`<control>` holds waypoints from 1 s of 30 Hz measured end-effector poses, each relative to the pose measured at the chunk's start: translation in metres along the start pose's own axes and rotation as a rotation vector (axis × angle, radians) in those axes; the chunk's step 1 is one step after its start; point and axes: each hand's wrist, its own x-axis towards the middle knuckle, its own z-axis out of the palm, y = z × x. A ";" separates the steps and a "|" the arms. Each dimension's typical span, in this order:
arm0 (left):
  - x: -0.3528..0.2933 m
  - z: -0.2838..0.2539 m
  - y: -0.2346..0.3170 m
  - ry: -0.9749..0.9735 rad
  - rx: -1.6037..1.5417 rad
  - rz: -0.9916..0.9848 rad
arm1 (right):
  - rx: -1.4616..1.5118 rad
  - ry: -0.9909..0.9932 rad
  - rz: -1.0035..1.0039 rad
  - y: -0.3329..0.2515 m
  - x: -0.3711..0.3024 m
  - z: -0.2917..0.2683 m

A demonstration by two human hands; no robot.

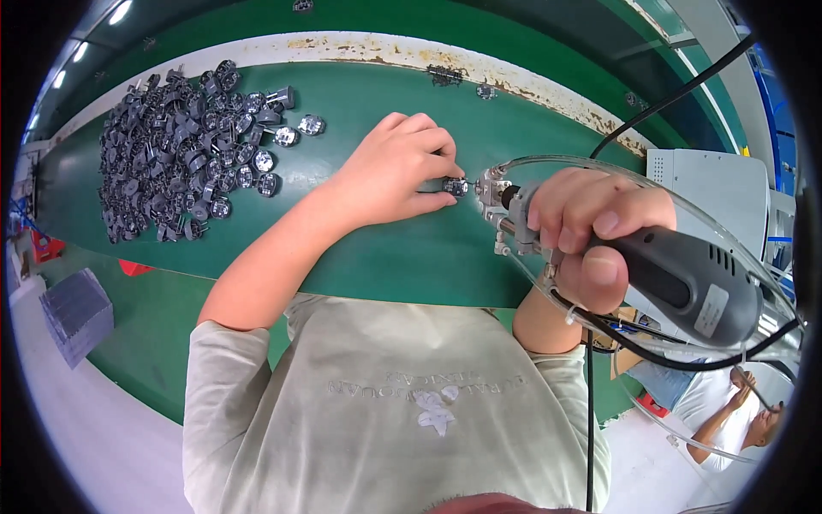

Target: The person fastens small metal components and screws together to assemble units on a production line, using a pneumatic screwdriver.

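Note:
Over the green tabletop, my left hand [402, 171] pinches a small dark round part [456, 186] between thumb and fingers. My right hand [599, 227] is wrapped round a grey electric screwdriver [685, 278], which lies nearly level. Its metal nose fitting [492, 190], with a clear air tube attached, points left and meets or almost meets the part; exact contact is too small to tell. To the left of my forearm spreads a large heap of similar dark parts [171, 154], several with metal pins.
A rusty white ledge [368, 44] borders the table's far side, with small dark parts [445, 75] near it. A light grey machine box [711, 184] stands right. Black cables [676, 98] and clear tubes loop around the screwdriver. Another person [728, 411] sits at lower right.

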 end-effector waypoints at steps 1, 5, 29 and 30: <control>0.000 0.000 0.000 -0.002 0.007 -0.003 | -0.048 -0.061 0.000 -0.001 0.000 -0.001; 0.000 0.000 -0.001 -0.004 0.002 -0.007 | -0.054 -0.038 -0.031 0.000 -0.002 -0.002; -0.002 0.005 -0.006 0.015 -0.022 0.046 | -0.071 -0.183 0.019 0.016 0.005 0.005; -0.003 0.004 -0.007 -0.017 -0.021 0.033 | 0.050 -0.172 -0.013 0.016 0.003 0.003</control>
